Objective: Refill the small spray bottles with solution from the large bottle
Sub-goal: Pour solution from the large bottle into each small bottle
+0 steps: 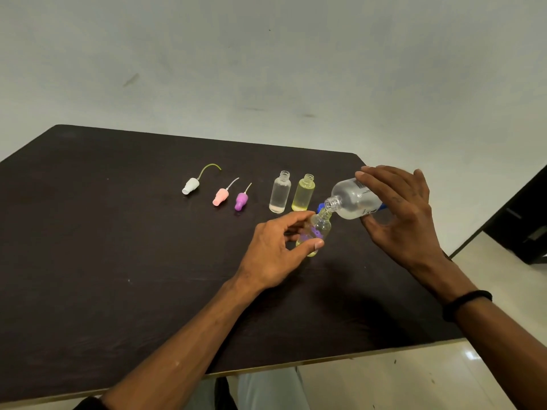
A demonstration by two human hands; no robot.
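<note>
Head view: the large bottle (353, 201), clear and frosted, is held tipped nearly level, its long axis running left to right, open neck pointing left and slightly down, mouth directly over the mouth of a small spray bottle (315, 232). The right hand (398, 208) grips the large bottle around its body, fingers over the top and thumb beneath. A label with a barcode shows on the bottle's upper side; its print is too small to read. The small spray bottle stands near the table centre, tilted with its neck toward the right, a purple mark on its side and yellowish tint at the base; the left hand (279, 251) holds it between thumb and curled fingers. Just behind it stand two uncapped small bottles upright, one clear (279, 192), one yellow (303, 193), side by side. A blue object (321, 207) lies partly hidden behind the large bottle. Further left lie three spray heads with dip tubes: white (191, 185), pink (220, 196), purple (241, 200). The table (118, 247) is dark brown with a pale edge. Beyond it, a plain pale wall; lower right, light floor tiles.
</note>
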